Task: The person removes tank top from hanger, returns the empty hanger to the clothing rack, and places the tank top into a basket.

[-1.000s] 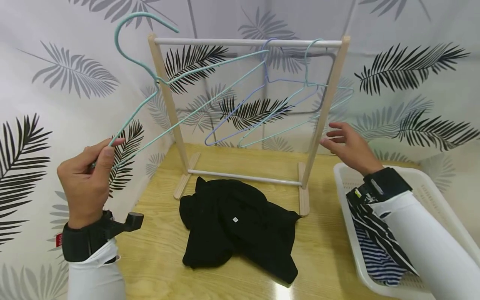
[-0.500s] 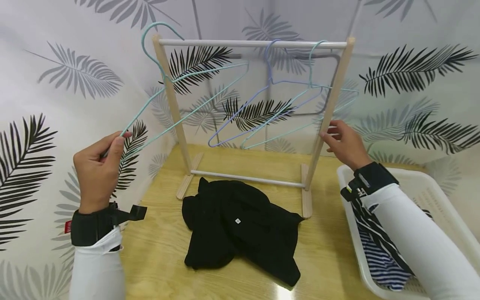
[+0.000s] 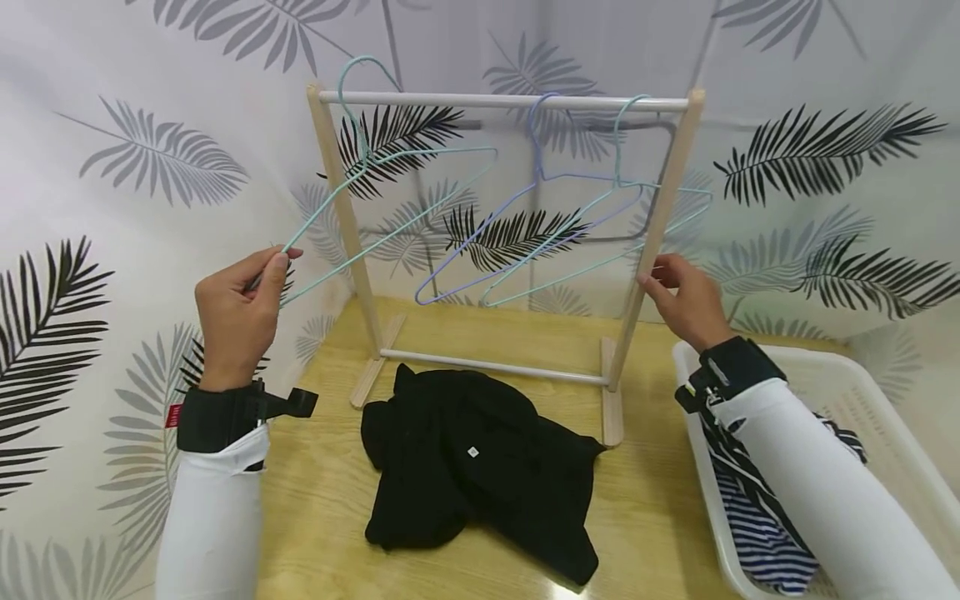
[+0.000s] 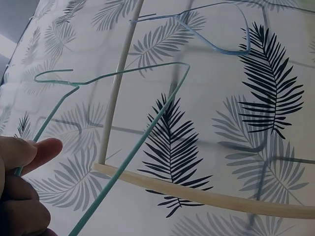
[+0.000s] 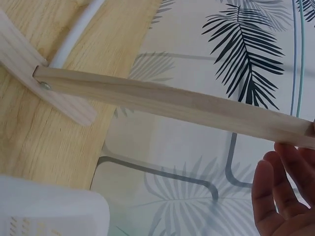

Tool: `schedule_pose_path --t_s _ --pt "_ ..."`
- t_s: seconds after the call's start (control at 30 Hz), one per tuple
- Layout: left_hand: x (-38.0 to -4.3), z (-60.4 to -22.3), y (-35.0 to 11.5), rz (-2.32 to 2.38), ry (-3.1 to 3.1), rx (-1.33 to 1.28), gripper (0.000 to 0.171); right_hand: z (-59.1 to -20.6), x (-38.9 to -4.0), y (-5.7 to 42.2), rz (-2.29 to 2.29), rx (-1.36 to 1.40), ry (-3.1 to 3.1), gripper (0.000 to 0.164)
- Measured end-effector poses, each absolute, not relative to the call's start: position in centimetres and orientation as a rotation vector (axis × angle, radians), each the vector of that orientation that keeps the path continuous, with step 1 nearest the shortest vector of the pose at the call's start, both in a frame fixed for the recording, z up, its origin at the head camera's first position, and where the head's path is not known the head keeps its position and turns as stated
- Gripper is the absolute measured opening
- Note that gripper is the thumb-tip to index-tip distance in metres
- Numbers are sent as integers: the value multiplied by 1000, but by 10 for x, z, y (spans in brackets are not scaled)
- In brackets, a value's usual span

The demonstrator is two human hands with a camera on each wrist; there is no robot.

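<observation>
My left hand [image 3: 238, 312] pinches a mint-green wire hanger [image 3: 318, 215] by one lower corner, between thumb and fingers. Its hook rises over the left end of the rack's white bar [image 3: 465, 101] in the head view; in the left wrist view the hook [image 4: 53, 77] shows to the left of the bar. At the right, my right hand [image 3: 686, 300] holds the wooden post [image 3: 660, 225] of the rack partway up, thumb in front. Its fingers [image 5: 290, 167] curl at the post's edge in the right wrist view. A blue hanger [image 3: 480, 229] and another green hanger [image 3: 551, 242] hang from the bar's right half.
A crumpled black garment [image 3: 480, 475] with a small white label lies on the wooden table [image 3: 315, 500] before the rack. To the right, a white plastic basket [image 3: 693, 467] contains striped clothes [image 3: 772, 533], partly under the right forearm. A leaf-patterned curtain [image 3: 150, 250] surrounds the table.
My left hand has moved right and slightly up, carrying the green hanger's hook from left of the rack to over the bar. My right hand has come onto the right post.
</observation>
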State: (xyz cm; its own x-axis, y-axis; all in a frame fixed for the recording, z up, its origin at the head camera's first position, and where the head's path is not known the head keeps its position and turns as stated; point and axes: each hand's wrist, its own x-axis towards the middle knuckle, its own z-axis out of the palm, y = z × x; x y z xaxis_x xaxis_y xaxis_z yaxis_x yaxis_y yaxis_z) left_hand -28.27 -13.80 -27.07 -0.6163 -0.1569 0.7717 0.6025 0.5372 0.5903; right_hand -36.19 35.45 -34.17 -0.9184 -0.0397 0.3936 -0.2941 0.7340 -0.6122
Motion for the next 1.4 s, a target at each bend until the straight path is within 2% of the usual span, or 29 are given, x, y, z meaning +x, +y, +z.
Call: schedule_pose_path --t_s 0.3,0.67,1.4 --pt "-321 -277 -144 -1033 -2030 -333 20 -339 -359 357 985 299 -2623 38" --pt "-350 -274 -129 -1090 -2179 -380 27 -344 -361 365 994 299 -2635 39" --pt "-358 -286 -116 -1143 -2289 -341 33 -340 -360 362 994 334 -2610 36"
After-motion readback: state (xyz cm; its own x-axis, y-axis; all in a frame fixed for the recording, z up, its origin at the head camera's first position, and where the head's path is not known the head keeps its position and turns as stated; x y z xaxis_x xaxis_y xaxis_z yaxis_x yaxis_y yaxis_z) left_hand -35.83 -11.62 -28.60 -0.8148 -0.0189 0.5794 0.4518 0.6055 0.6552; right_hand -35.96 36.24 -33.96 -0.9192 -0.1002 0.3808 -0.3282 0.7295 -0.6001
